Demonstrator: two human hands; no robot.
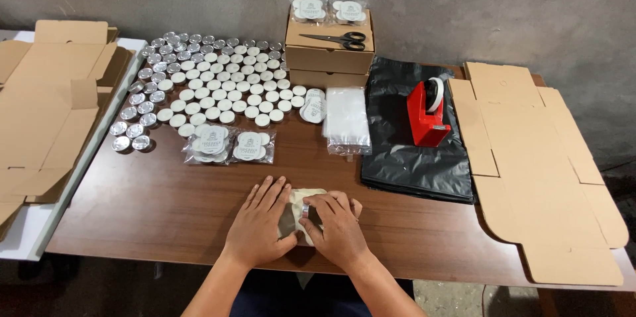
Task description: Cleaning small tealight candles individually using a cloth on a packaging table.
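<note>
Head view, looking down: my brown wooden surface [165,204] carries everything, with flat unfolded tan cardboard box blanks [536,158] at its right end and more on the left. A stack of black plastic bags [397,151] lies beside them, bearing a red tape dispenser [427,115]. Two closed tan cardboard boxes [329,52] stand stacked at the back with black-handled scissors [341,39] on top. Left of them spreads a field of small white tealight candles in silver cups [218,85], with finished clear packets of candles [228,145] at its near edge.

Smallest and nearest me is the clear plastic packet of tealights [301,214], lying flat at the front edge, directly under both hands, its long axis running away from me. My left hand [258,224] rests spread on its left side, fingers open and pressing. My right hand [338,224] curls over its right side, fingertips pinching the packet. Both are equally near.
</note>
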